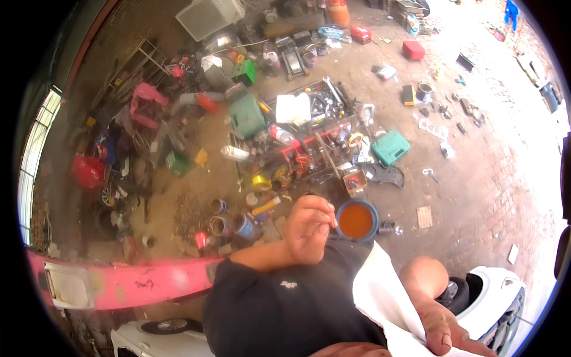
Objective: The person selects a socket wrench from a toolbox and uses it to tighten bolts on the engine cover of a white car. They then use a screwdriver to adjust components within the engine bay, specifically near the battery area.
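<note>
**Loose white sheet, open basin below**

From my end, the R hand [449, 330] has the white sheet [383, 288] pinned at its low end, fingers narrow w/ thumb on top; the rest flares loose over the dark shirt [285, 309]. Cloth or paper, can't tell. L hand [309, 229] is half-curled, thumb near fingertips; can't tell if anything's btwn them.

Main risk imo: it's a one-hand, one-end grip, so a tug or gust cd tear the sheet or pull it free. If dropped, it might hit the blue basin [375, 219] on the floor [464, 196], full of orange-brown liquid [355, 221], & soak thru; sheet tip lines up near it in my view, but I can't judge the height gap. Also poss: a careless step tips the basin, prob leaving the floor slick twd the green case [391, 147].
</note>
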`<state>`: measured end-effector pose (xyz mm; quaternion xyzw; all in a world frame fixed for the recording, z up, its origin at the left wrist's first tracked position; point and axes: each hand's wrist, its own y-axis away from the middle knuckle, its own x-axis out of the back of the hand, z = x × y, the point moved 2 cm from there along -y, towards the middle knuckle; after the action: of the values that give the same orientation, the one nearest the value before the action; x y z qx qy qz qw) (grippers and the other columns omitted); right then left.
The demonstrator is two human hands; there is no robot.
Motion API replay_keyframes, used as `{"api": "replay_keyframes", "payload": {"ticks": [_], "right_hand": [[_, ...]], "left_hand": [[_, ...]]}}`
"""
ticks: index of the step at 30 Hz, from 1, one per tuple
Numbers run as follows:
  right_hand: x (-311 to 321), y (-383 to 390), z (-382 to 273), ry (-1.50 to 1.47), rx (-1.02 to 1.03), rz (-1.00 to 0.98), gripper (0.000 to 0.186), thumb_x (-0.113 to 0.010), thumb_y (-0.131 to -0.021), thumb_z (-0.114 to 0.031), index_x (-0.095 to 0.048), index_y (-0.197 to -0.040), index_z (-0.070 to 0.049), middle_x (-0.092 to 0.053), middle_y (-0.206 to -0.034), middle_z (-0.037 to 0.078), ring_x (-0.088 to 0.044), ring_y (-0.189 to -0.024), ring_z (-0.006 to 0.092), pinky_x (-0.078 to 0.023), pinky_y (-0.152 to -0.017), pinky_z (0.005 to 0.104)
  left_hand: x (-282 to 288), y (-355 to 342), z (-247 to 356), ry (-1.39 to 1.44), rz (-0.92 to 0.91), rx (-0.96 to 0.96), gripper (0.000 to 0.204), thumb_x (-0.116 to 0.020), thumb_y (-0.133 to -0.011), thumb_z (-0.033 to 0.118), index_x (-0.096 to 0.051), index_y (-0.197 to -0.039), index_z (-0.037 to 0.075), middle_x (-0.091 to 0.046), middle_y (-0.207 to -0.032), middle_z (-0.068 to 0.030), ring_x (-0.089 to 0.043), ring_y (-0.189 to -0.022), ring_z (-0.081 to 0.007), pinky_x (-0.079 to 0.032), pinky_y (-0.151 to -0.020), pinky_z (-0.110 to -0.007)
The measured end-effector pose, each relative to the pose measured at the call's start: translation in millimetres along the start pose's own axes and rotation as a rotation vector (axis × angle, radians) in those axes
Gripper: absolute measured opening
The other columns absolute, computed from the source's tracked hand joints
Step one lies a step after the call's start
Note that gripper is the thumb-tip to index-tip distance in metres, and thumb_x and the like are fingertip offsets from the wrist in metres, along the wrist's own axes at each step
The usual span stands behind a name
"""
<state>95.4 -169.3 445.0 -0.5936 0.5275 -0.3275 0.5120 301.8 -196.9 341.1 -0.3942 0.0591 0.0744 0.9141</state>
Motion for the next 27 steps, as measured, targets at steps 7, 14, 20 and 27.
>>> {"api": "replay_keyframes", "payload": {"ticks": [7, 14, 20, 27], "right_hand": [[-6, 16, 15, 0.106, 0.0, 0.049, 0.065, -0.05, -0.098, -0.046, -0.028, -0.155, -0.022, -0.027, -0.158, 0.017, -0.033, -0.14, 0.0435, -0.03, -0.112, 0.0567], [60, 88, 29, 0.518, -0.087, 0.859, 0.066, -0.05, -0.098, -0.047, -0.028, -0.156, -0.024, -0.024, -0.161, 0.017, -0.03, -0.142, 0.046, -0.028, -0.113, 0.0588], [138, 135, 27, 0.325, -0.143, 1.448, 0.062, -0.034, -0.103, -0.04, -0.03, -0.151, -0.002, -0.042, -0.15, 0.016, -0.041, -0.138, 0.0323, -0.034, -0.113, 0.0463], [164, 141, 43, 0.716, -0.264, 1.324, 0.071, -0.052, -0.099, -0.03, -0.013, -0.157, -0.019, -0.036, -0.152, 0.015, -0.043, -0.136, 0.0342, -0.039, -0.111, 0.0485]], "left_hand": [[-11, 0, -2, 0.0, -0.002, -0.02, 0.013, -0.051, -0.09, -0.001, -0.055, -0.103, -0.001, -0.052, -0.11, -0.0188, -0.058, -0.074, -0.0183, -0.046, -0.059, -0.025], [1, -1, -28, 0.081, -0.033, -0.019, 0.021, -0.048, -0.096, 0.009, -0.052, -0.114, -0.001, -0.051, -0.117, -0.019, -0.058, -0.081, -0.0179, -0.046, -0.067, -0.028], [4, 29, -77, 0.308, -0.071, 0.759, 0.05, -0.033, -0.105, 0.033, -0.035, -0.145, 0.002, -0.044, -0.145, -0.014, -0.05, -0.128, -0.0213, -0.039, -0.107, -0.036], [-9, 37, -106, 0.676, -0.082, 1.191, 0.076, -0.022, -0.102, 0.062, -0.023, -0.155, 0.008, -0.033, -0.158, -0.0102, -0.037, -0.143, -0.026, -0.034, -0.114, -0.045]]}}
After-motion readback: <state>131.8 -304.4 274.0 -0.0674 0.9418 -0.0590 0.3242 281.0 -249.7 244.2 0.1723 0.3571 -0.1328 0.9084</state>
